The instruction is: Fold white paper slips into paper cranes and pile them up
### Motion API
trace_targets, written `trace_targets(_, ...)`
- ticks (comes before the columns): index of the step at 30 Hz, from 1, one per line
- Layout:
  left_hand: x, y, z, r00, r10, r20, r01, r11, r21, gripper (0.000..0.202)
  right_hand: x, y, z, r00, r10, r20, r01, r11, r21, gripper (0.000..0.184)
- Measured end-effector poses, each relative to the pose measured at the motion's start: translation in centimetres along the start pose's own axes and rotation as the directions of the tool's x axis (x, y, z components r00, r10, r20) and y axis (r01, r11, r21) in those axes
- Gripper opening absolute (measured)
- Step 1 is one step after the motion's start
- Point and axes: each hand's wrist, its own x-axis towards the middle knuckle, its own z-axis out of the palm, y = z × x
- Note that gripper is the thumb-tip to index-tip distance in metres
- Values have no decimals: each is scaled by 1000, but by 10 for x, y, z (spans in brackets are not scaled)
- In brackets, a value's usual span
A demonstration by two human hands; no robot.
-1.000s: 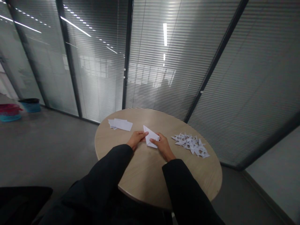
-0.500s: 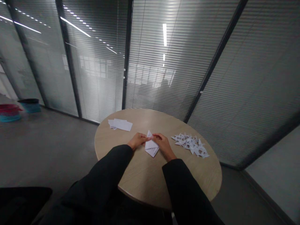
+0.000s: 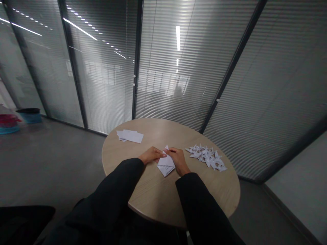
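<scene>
A partly folded sheet of white paper (image 3: 166,162) with a pointed top is between my hands, over the middle of the table. Printed marks show on its lower corner. My left hand (image 3: 152,154) pinches the paper's left side near the tip. From the other side, my right hand (image 3: 178,160) grips it, thumb on the front face close to the left fingertips. Some fingers are hidden behind the paper. To the right lies a heap of folded white paper pieces (image 3: 206,156) with pointed ends. Flat white paper slips (image 3: 133,136) overlap at the far left.
The round wooden table (image 3: 153,200) has its far edge near a glass partition (image 3: 166,88) with blinds. On the floor at the left stand a dark-topped blue bucket (image 3: 30,115) and a red and blue one (image 3: 9,124). A dark object (image 3: 25,221) fills the lower left corner.
The folded paper has come slightly lower, and its tip now leans right. My left fingers have shifted right across its upper part. My right hand still holds its side.
</scene>
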Motion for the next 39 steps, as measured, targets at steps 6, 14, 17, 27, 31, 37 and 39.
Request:
trace_targets(6,1,-1,1,994,-57,90,58,998,-7,51,6,3,-8,989,-15,-146,22,999,41,35)
trace_targets(14,0,0,0,991,-39,125,41,999,-16,51,7,4,-9,983,-21,-184,32,998,57,34)
trace_targets(17,-1,1,0,991,-26,132,29,999,-21,50,8,4,-9,981,-35,-190,46,997,55,32)
trace_targets(27,0,1,-1,993,-17,121,20,999,-27,51,10,7,-9,978,5,-208,13,996,86,32)
trace_targets(31,0,-7,0,958,-92,271,102,995,-24,48,17,12,-26,936,51,-347,39,968,247,33)
trace_targets(37,7,-12,-1,999,-43,12,44,993,-114,44,23,15,-37,932,79,-355,28,957,287,36)
trace_targets(39,10,-11,-4,986,-28,-165,7,992,-129,41,20,11,-31,957,80,-280,6,957,292,37)
